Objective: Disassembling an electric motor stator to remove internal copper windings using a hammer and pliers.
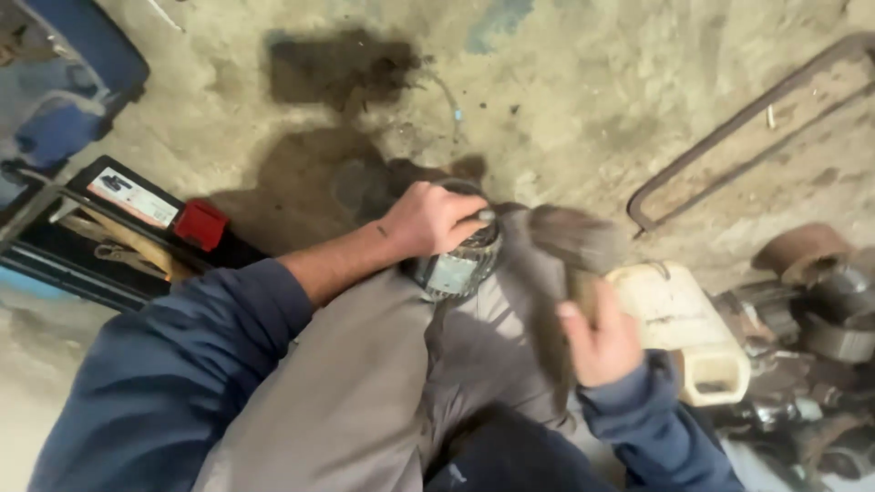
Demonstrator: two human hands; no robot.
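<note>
A round metal motor part [456,260] with a dark winding rests on the person's knee, over grey trousers [365,383]. The left hand [428,219] closes over its top, fingers curled around the rim. The right hand [597,342] grips the handle of a brush [570,246], whose blurred bristles sit just beside the part. A cream plastic jerrycan [684,328] stands near on the stained concrete floor [565,82].

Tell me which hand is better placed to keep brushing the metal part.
Right, probably. The right hand grips the brush, whose bristles sit right beside the metal part. The left hand is clamped over the part, steadying it on the lap.
</note>
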